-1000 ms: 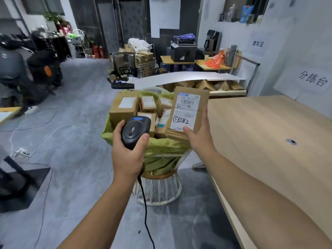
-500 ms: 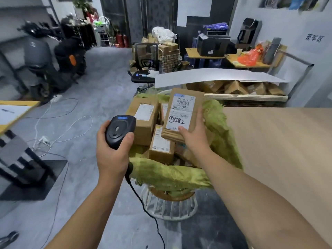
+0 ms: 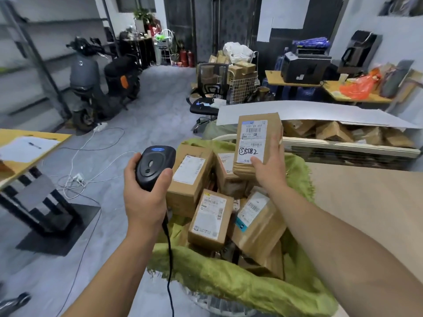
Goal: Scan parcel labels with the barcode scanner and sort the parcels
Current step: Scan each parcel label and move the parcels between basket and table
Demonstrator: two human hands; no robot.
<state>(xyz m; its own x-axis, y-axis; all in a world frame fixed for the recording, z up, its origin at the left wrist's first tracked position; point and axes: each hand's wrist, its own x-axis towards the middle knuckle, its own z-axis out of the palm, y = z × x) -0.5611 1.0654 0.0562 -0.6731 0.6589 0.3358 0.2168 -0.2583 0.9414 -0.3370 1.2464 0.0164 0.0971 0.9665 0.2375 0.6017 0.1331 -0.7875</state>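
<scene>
A black barcode scanner (image 3: pixel 153 169) is gripped in the left hand (image 3: pixel 144 197) while, just to its right and farther off, a labelled parcel (image 3: pixel 256 143) is held upright by the right hand (image 3: pixel 269 169) above a parcel-filled basket (image 3: pixel 229 280).

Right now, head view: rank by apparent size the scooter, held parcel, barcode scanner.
1. scooter, though farthest away
2. held parcel in the right hand
3. barcode scanner in the left hand

Head camera, looking forward-down, close over green-lined basket (image 3: pixel 229 282).
</scene>
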